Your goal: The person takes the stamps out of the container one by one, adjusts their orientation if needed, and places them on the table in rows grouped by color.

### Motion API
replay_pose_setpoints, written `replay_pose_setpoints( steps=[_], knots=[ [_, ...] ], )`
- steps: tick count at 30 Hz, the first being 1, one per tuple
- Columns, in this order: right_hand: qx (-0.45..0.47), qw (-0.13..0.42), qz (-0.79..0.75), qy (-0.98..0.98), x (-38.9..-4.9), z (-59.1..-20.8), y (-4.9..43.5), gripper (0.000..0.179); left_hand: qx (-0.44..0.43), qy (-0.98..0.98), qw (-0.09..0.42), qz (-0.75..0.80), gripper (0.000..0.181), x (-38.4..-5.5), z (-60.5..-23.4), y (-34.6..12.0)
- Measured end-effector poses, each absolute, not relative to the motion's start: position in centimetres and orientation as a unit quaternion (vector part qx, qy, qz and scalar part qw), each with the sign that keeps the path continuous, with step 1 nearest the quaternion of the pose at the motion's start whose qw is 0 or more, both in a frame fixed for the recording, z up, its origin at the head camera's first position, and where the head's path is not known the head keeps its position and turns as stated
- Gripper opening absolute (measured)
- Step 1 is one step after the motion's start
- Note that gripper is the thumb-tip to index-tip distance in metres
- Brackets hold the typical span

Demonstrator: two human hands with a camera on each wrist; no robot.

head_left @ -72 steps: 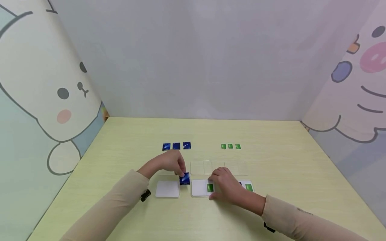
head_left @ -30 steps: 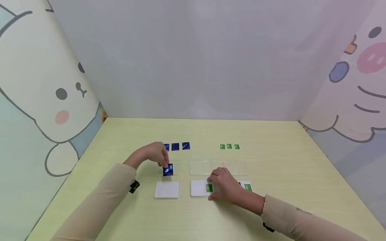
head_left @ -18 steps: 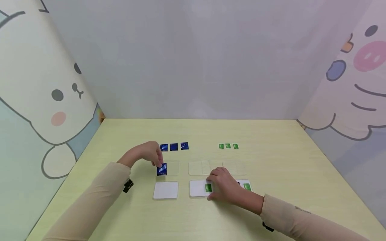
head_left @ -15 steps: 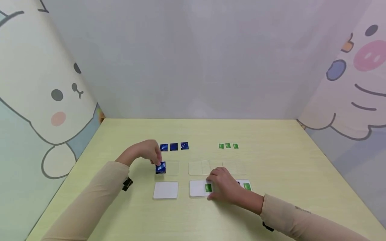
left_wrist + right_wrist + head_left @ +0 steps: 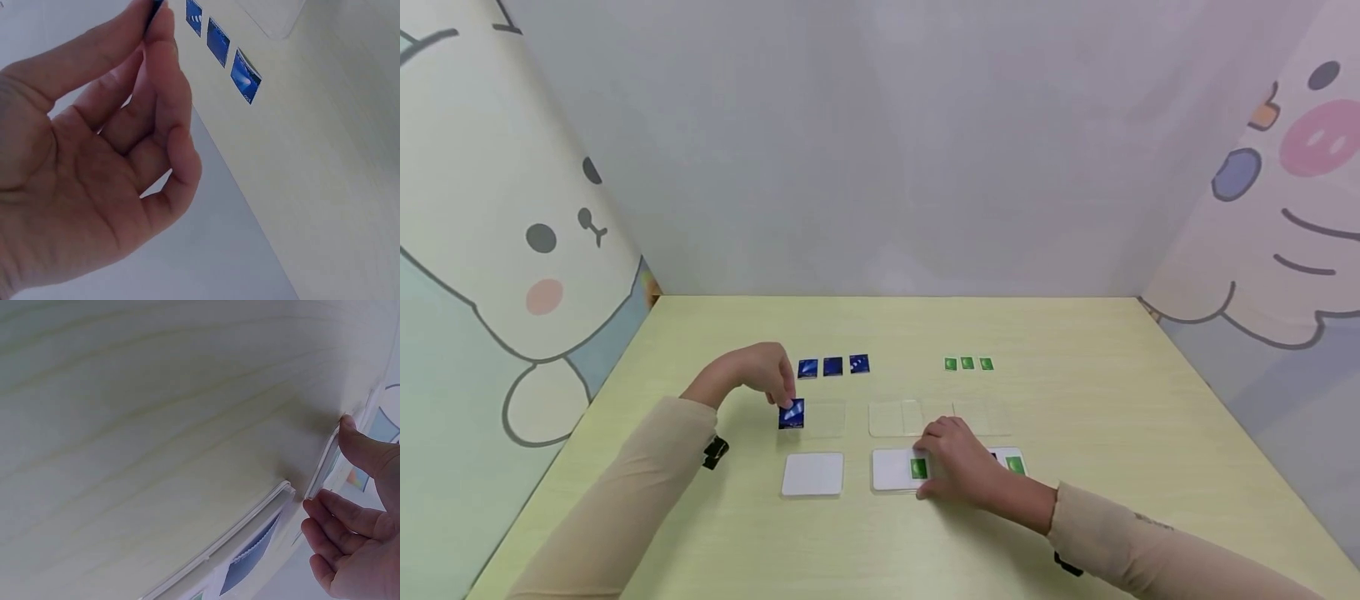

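Note:
My left hand [image 5: 752,371] pinches a small blue stamp [image 5: 792,414] between thumb and fingertips, above the left edge of a clear sleeve [image 5: 827,419]. In the left wrist view only a dark edge of that stamp [image 5: 154,14] shows at the fingertips. My right hand [image 5: 958,462] holds a white card [image 5: 893,469] by its near and far edges at the right end. On that card lies a green stamp [image 5: 918,468]. Another card, partly behind the hand, carries a green stamp [image 5: 1015,465] and a blue stamp [image 5: 249,557].
Behind the hands lie three blue stamps [image 5: 832,367] and three green stamps [image 5: 967,363] in a row. Two more clear sleeves [image 5: 887,419] sit in the middle of the table [image 5: 865,550]. A plain white card [image 5: 812,475] lies at left front.
My left hand has carried the blue stamp left and a little away from me, from between the two left cards to over the left sleeve. The right hand keeps its place.

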State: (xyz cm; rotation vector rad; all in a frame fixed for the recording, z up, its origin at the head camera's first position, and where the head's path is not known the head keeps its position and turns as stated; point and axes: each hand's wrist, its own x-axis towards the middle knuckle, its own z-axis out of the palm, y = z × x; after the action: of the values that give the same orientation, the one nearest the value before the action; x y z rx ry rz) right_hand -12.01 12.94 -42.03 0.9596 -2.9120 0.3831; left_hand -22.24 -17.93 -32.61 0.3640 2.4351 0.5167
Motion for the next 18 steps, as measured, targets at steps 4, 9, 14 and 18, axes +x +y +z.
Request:
replay_pose_setpoints(
  steps=[4, 9, 14, 18],
  knots=[
    [0.307, 0.024, 0.127, -0.943, -12.0, -42.1, 13.0, 0.055, 0.129, 0.924, 0.309, 0.182, 0.004, -22.5, -32.6, -18.1],
    [0.301, 0.016, 0.131, -0.945, -11.9, -42.1, 13.0, 0.055, 0.117, 0.928, 0.306, 0.176, 0.003, -22.9, -32.9, -18.3],
    [0.3, 0.021, 0.13, -0.945, -11.8, -42.0, 13.0, 0.054, 0.114, 0.929, 0.305, 0.176, 0.004, -23.1, -33.3, -18.4],
    [0.302, 0.026, 0.13, -0.944, -11.8, -42.0, 12.9, 0.054, 0.112, 0.933, 0.302, 0.163, 0.004, -23.3, -33.5, -18.4]
  ],
)
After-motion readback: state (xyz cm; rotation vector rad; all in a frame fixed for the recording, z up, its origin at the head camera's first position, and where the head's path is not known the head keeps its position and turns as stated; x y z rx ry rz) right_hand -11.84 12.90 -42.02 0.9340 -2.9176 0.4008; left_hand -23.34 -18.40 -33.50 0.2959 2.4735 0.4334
